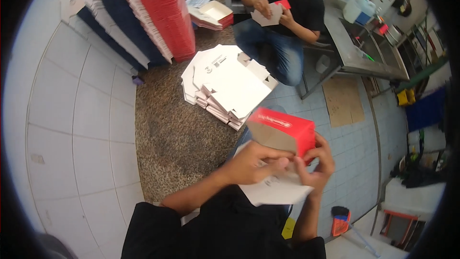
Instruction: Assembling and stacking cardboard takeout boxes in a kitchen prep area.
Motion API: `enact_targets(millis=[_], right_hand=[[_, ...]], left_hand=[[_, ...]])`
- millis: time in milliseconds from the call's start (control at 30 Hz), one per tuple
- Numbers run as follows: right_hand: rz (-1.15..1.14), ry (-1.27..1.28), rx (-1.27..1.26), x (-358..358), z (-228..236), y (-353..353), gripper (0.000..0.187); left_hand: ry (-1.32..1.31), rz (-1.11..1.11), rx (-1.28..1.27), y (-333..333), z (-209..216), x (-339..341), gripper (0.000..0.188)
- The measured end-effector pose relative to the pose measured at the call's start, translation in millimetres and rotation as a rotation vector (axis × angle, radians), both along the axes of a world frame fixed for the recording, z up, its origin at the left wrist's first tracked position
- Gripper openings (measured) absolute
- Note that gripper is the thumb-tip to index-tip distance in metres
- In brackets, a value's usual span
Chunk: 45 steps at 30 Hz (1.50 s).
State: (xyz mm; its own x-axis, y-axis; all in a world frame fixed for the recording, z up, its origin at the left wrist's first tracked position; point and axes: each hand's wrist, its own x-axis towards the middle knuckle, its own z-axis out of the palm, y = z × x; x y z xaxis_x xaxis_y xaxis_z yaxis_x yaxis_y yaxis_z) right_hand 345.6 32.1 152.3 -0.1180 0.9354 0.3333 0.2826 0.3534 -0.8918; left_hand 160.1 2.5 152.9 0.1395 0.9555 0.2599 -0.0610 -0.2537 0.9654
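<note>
A partly folded cardboard box is held in front of my chest. Its outer walls are red, and a white flap hangs toward me below my fingers. My left hand grips the box's near edge, thumb pointing to the right. Around the right corner my right hand is closed, fingers bent against the red side and thumb close to the left thumb. Just beyond the box, flat white cardboard blanks lie in an uneven pile on the speckled stone counter.
Tall stacks of red cardboard and dark blue cardboard stand at the back left against the tiled wall. Across from me a seated person handles another red-and-white box. A steel sink table and an orange dustpan are at right.
</note>
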Motion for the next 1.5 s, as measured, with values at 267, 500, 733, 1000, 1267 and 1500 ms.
enact_targets(millis=[267,500,733,1000,1267,1500], right_hand=[[0.74,0.193,-0.323,16,27,69,0.029],[0.406,0.561,-0.607,-20,-45,75,0.056],[0.359,0.084,-0.357,-62,-98,56,0.058],[0.285,-0.11,-0.248,-101,-89,57,0.057],[0.686,-0.209,-0.691,-126,-76,33,0.039],[0.523,0.604,-1.267,-152,-121,17,0.049]], left_hand=[[-0.362,-0.584,-0.247,36,-62,-71,0.094],[-0.59,-0.449,-0.565,-6,-134,-74,0.076],[-0.676,-0.088,-0.423,-23,-123,-74,0.074],[-0.288,-0.13,-0.504,-36,-129,-110,0.081],[-0.855,0.238,-0.272,-67,-160,-97,0.083],[-0.106,0.513,-0.169,-77,-218,-110,0.079]])
